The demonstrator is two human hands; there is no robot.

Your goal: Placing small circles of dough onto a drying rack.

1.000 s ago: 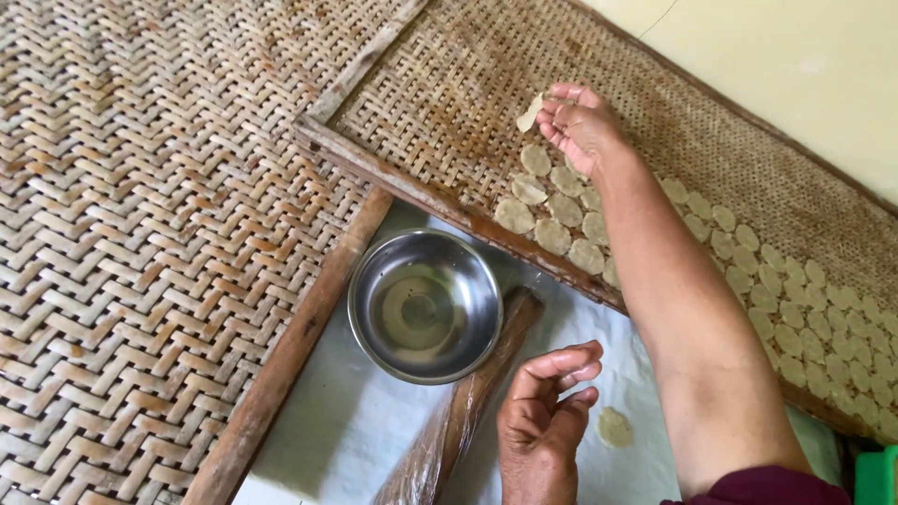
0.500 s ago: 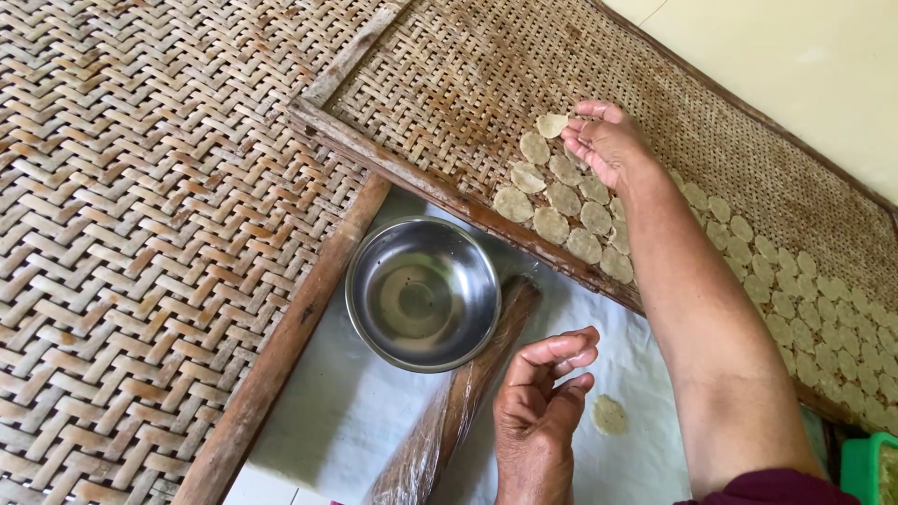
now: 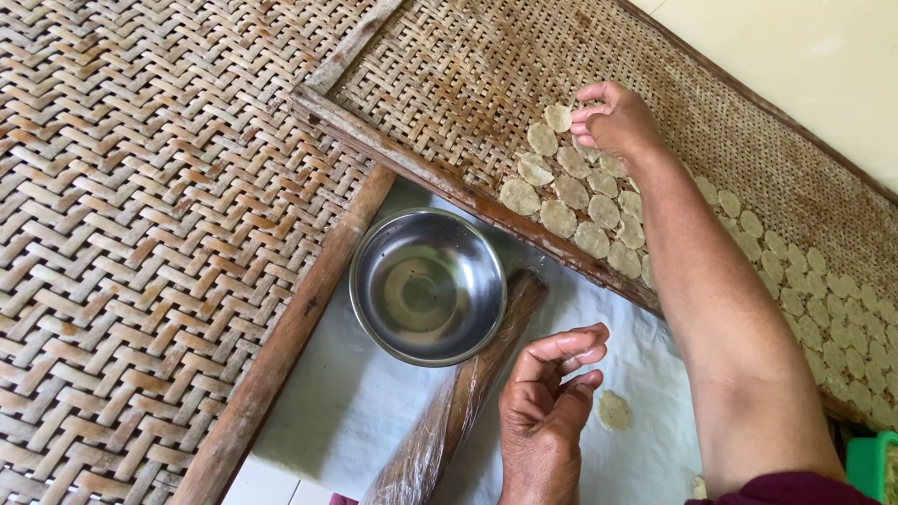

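Woven bamboo fills almost the whole view: a large herringbone mat [image 3: 140, 234] on the left and, at an angle across the top right, a finer woven drying tray [image 3: 449, 75] with a wooden frame. Between them lies a pale plastic sheet [image 3: 355, 411] with an empty steel bowl [image 3: 427, 285] and a plastic-wrapped rolling pin [image 3: 458, 402] on it.

As to progress, many pale dough discs [image 3: 599, 210] are laid in close rows along the tray's lower right part, running off toward the right edge, while the tray's upper left stretch has none on it; I judge the laying-out well under way but far from filling the tray. The right hand [image 3: 617, 120] is at the top of the rows, fingers bent down onto the topmost disc [image 3: 558, 117] (whether it pinches that disc or only presses it flat, I cannot tell). The left hand [image 3: 547, 411] hovers over the sheet with fingers curled and nothing in them, just beside one loose disc [image 3: 614, 410] lying on the plastic.

The forearm hides part of the rows, the tray's far end is cut off, and a green container [image 3: 875, 463] shows only a corner at lower right
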